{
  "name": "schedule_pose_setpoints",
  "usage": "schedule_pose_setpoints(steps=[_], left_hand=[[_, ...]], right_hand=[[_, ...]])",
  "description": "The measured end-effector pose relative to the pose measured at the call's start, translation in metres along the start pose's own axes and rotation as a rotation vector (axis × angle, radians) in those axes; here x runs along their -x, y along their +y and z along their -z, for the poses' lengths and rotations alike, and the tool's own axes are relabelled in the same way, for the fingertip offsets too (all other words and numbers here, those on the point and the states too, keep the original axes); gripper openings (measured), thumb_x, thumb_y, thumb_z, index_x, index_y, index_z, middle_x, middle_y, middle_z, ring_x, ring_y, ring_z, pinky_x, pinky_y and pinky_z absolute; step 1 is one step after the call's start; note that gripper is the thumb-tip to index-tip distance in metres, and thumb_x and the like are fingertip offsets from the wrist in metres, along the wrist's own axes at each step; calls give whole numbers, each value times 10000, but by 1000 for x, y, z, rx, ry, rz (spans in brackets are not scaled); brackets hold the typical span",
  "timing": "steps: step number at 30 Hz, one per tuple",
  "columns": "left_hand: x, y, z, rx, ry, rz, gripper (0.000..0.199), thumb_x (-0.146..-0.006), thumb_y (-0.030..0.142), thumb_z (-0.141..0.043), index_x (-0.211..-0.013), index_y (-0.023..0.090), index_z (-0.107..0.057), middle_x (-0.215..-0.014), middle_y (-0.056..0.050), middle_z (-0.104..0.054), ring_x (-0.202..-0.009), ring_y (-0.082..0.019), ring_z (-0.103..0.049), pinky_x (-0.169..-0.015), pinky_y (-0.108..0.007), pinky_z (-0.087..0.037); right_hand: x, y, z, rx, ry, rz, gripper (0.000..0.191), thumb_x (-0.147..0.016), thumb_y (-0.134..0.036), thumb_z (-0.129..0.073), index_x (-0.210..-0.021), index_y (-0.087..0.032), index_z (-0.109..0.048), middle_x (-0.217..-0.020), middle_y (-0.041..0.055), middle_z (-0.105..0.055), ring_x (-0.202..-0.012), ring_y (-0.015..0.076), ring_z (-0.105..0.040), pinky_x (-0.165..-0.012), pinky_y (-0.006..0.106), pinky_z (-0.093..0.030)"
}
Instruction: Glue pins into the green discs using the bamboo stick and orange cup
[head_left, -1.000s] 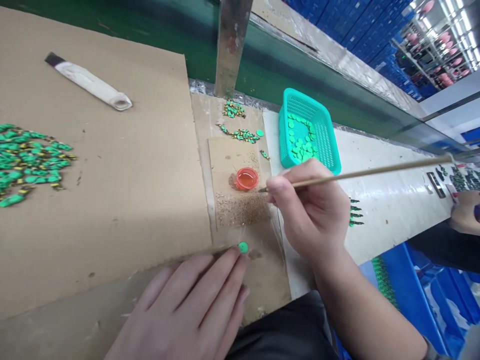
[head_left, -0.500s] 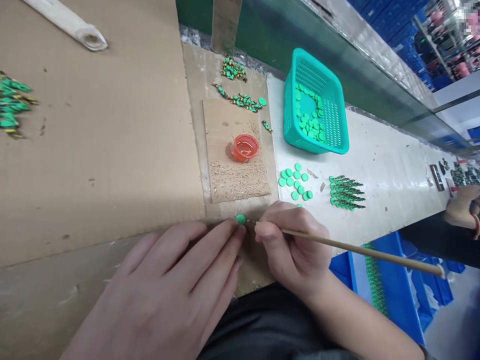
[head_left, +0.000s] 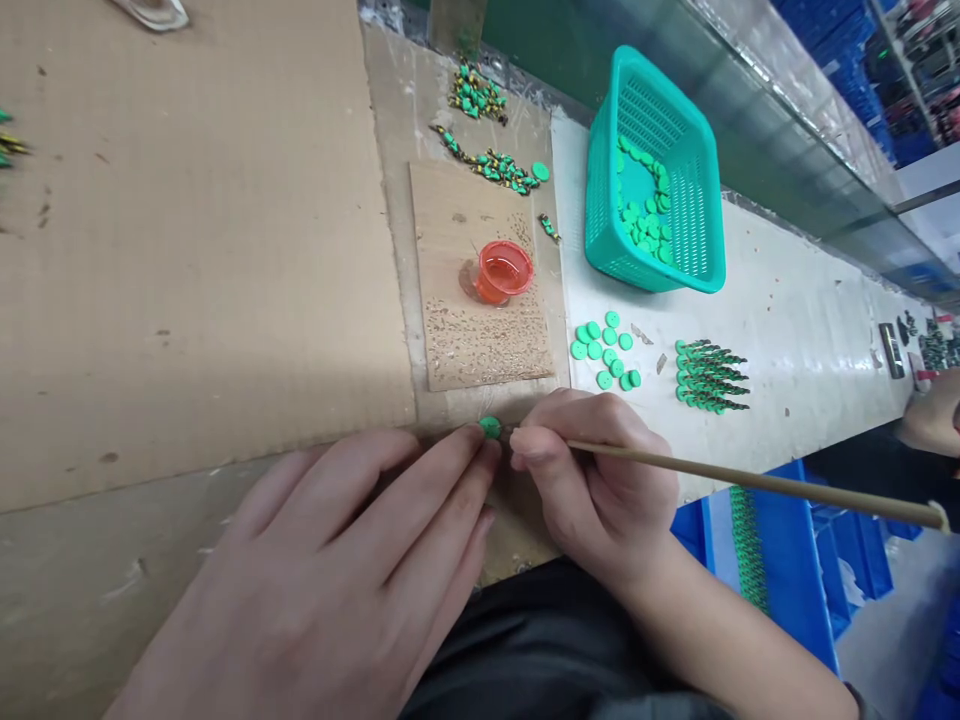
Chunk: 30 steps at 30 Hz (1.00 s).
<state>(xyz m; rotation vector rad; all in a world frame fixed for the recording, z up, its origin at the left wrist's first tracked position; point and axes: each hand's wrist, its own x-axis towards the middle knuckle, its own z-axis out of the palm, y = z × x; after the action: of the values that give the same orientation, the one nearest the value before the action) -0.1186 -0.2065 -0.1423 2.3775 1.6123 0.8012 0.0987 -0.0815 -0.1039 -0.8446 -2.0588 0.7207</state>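
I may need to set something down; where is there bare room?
Widest: the middle of the cardboard sheet, left of the pad, beyond the left hand. Also the pale tabletop between the green-headed rows and the dark object farther right. Crowded: between basket and right hand (loose green discs), and beyond the pad (small pieces).

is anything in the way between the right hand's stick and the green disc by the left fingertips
Nothing visible does: the stick in the right hand points at the green disc touching the left hand, and the red cup sits off that line.
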Motion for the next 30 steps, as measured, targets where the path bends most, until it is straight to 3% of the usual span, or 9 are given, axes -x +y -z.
schedule_pose_setpoints(steps=[15,19,24,30], left_hand=[[0,1,-2,-22,-9,-19,462,-1141,297,-691,-1590,329,-794,-1722,-69,-766,-1437,-431,-777,-1218,-723,-663],[1,1,-5,13,23,17,466,-1158,332,-718,-1618,343,-797,-1717,-63,-772,-1422,-381,-778,-1258,-641,-640],[-5,0,-13,39,106,0,412,-1201,364,-664,-1572,308,-836,-1647,-66,-818,-1369,-334,-754,-1212,-555,-586],[-20,-5,-16,32,218,-78,286,-1239,337,-622,-1282,242,-888,-1516,-51,-882,-1263,-321,-710,-1067,-538,-480]], right_hand=[[3,0,-1,-2,-4,-7,287,-1202,-255,-795,-969,-311,-638,-783,-38,-707,-662,171,-726,-620,343,-607],[2,-3,4,-54,91,-28,180,-1204,-257,-801,-1054,-303,-714,-816,-29,-757,-671,176,-754,-636,345,-632],[-47,0,14,84,268,28,212,-1215,-258,-791,-1006,-266,-762,-830,-42,-782,-663,142,-755,-641,300,-624],[-108,23,7,88,175,116,336,-1154,-182,-841,-860,-248,-692,-782,-72,-718,-652,96,-675,-630,241,-524]])
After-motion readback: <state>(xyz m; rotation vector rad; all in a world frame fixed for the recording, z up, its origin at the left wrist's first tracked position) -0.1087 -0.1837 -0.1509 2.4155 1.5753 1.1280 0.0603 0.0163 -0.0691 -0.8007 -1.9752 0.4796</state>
